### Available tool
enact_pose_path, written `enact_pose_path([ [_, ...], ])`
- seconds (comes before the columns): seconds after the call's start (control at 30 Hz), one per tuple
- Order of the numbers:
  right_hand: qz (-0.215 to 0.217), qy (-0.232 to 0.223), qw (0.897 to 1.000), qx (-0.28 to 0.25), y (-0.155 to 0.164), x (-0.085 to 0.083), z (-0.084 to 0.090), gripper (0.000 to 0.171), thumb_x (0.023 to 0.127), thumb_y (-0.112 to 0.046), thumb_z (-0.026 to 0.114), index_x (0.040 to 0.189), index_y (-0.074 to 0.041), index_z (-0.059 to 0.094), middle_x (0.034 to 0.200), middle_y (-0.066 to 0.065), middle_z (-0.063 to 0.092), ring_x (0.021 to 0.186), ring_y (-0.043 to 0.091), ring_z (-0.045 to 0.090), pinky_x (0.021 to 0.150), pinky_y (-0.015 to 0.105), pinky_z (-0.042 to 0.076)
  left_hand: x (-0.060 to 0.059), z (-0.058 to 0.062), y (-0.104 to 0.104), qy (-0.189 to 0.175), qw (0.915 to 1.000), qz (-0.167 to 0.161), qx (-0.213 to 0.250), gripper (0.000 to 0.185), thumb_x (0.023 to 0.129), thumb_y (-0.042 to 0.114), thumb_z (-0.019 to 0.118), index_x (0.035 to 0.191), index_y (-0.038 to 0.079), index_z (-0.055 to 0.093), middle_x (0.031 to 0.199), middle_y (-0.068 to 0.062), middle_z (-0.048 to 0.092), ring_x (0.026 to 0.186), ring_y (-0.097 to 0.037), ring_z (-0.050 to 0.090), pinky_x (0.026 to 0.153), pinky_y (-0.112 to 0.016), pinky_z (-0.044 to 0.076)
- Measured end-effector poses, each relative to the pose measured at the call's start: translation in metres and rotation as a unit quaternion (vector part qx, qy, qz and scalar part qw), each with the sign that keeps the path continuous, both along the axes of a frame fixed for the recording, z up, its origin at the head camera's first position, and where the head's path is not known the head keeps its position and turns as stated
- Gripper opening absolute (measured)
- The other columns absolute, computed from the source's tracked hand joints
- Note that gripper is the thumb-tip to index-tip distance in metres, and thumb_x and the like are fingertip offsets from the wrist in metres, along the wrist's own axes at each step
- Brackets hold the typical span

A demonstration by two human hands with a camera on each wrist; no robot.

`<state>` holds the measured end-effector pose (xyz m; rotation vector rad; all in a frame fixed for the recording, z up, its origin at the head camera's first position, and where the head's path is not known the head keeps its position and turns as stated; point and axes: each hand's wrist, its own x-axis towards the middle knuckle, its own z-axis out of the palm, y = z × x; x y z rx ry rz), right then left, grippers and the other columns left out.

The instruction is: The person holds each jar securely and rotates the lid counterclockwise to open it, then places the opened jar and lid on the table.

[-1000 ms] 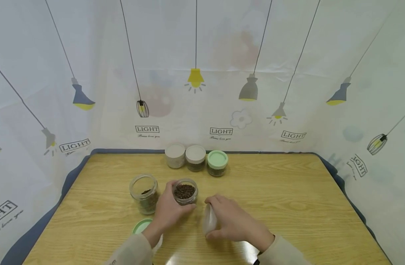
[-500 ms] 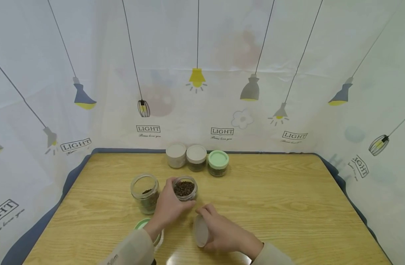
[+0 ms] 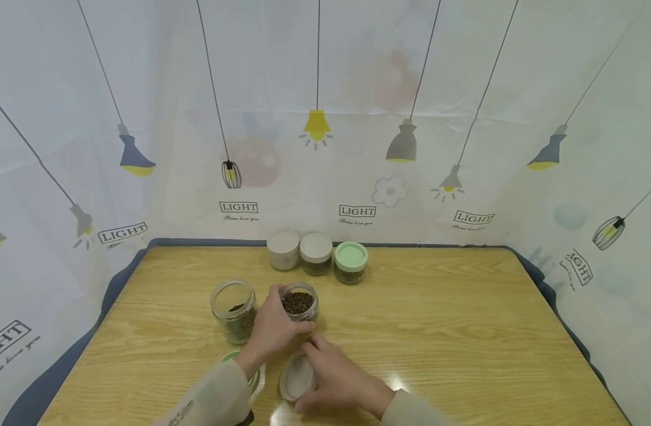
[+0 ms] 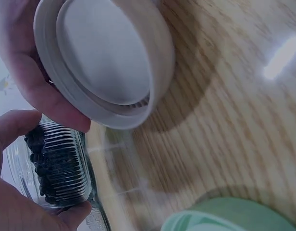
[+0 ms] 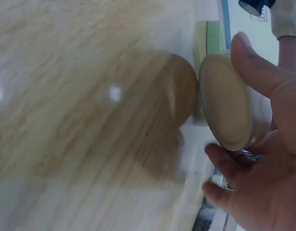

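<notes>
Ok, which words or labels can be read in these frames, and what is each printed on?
"LIGHT": printed repeatedly on the white backdrop curtain; the small script line beneath each is too small to read.
Left sleeve: dark lettering, too blurred to read.
Jars, lids, table: no text visible.

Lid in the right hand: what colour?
Beige, off-white. The lid held by the right hand shows best in the left wrist view.
</notes>
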<state>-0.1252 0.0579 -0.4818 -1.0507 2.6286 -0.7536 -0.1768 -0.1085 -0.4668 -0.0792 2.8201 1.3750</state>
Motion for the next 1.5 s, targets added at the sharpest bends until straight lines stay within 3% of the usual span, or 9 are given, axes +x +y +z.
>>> enact_pose_path([
  [0.13, -0.018, 0.062, 0.997, 0.047, -0.008, 0.003, -0.007, 0.081, 0.069, -0.051, 0.080, 0.130, -0.006, 0.053, 0.129, 0.004, 0.051, 0.118, 0.017, 0.046, 0.101, 0.039, 0.041, -0.001, 0.000, 0.000, -0.010, 0.9999, -0.004, 0.002, 0.092, 0.067, 0.029, 0.089, 0.139, 0.004, 0.037, 0.131, -0.018, 0.057, 0.117, -0.034, 0.058, 0.096, -0.050, 0.049],
  [0.3, -0.043, 0.089, 0.993, 0.071, -0.014, 0.006, -0.016, 0.082, 0.065, -0.053, 0.082, 0.128, -0.009, 0.054, 0.127, 0.002, 0.052, 0.115, 0.017, 0.047, 0.092, 0.034, 0.042, -0.002, -0.002, -0.001, -0.014, 0.9999, -0.002, -0.004, 0.092, 0.067, 0.028, 0.089, 0.139, 0.003, 0.036, 0.131, -0.020, 0.056, 0.118, -0.035, 0.057, 0.096, -0.051, 0.049],
  [0.47, -0.077, 0.089, 0.990, 0.080, -0.018, 0.012, -0.017, 0.099, 0.060, -0.062, 0.083, 0.133, -0.005, 0.049, 0.124, 0.007, 0.054, 0.109, 0.019, 0.052, 0.095, 0.035, 0.045, 0.000, -0.004, -0.001, -0.017, 0.9998, 0.005, -0.005, 0.093, 0.066, 0.025, 0.089, 0.139, 0.002, 0.036, 0.131, -0.020, 0.056, 0.119, -0.035, 0.057, 0.099, -0.051, 0.047],
  [0.6, -0.096, 0.069, 0.990, 0.078, -0.018, 0.015, -0.014, 0.105, 0.059, -0.058, 0.086, 0.136, -0.001, 0.044, 0.121, 0.008, 0.053, 0.107, 0.019, 0.054, 0.095, 0.036, 0.047, 0.002, -0.007, -0.001, -0.013, 0.9999, 0.006, -0.004, 0.093, 0.065, 0.023, 0.089, 0.138, 0.002, 0.037, 0.131, -0.020, 0.056, 0.119, -0.035, 0.057, 0.099, -0.050, 0.047],
  [0.77, -0.107, 0.047, 0.991, 0.062, -0.016, 0.018, -0.013, 0.098, 0.062, -0.050, 0.087, 0.135, -0.001, 0.045, 0.117, 0.007, 0.054, 0.103, 0.018, 0.055, 0.089, 0.035, 0.050, 0.004, -0.012, -0.003, -0.014, 0.9999, 0.002, -0.001, 0.092, 0.065, 0.022, 0.088, 0.139, 0.002, 0.036, 0.131, -0.020, 0.056, 0.118, -0.035, 0.057, 0.097, -0.051, 0.048],
  [0.97, -0.109, 0.053, 0.991, 0.058, -0.017, 0.020, -0.013, 0.087, 0.066, -0.045, 0.086, 0.132, -0.003, 0.047, 0.111, 0.004, 0.054, 0.098, 0.015, 0.055, 0.085, 0.034, 0.049, 0.006, -0.017, -0.004, -0.020, 0.9998, 0.002, 0.003, 0.095, 0.066, 0.022, 0.088, 0.141, 0.000, 0.034, 0.131, -0.021, 0.055, 0.120, -0.036, 0.056, 0.099, -0.051, 0.047],
  [1.27, -0.122, 0.047, 0.988, 0.077, -0.021, 0.019, -0.013, 0.088, 0.066, -0.057, 0.083, 0.130, -0.006, 0.049, 0.109, 0.000, 0.053, 0.098, 0.013, 0.052, 0.089, 0.035, 0.047, 0.007, -0.021, -0.006, -0.009, 0.9999, 0.005, -0.001, 0.094, 0.067, 0.022, 0.088, 0.140, -0.001, 0.034, 0.131, -0.023, 0.055, 0.121, -0.037, 0.055, 0.100, -0.052, 0.046],
  [1.5, -0.126, 0.063, 0.985, 0.098, -0.024, 0.019, -0.014, 0.094, 0.065, -0.064, 0.079, 0.131, -0.005, 0.049, 0.108, 0.001, 0.053, 0.097, 0.014, 0.053, 0.084, 0.033, 0.046, 0.008, -0.024, -0.006, -0.010, 0.9999, 0.008, -0.009, 0.093, 0.068, 0.021, 0.088, 0.140, 0.000, 0.034, 0.131, -0.024, 0.054, 0.121, -0.038, 0.055, 0.098, -0.052, 0.047],
])
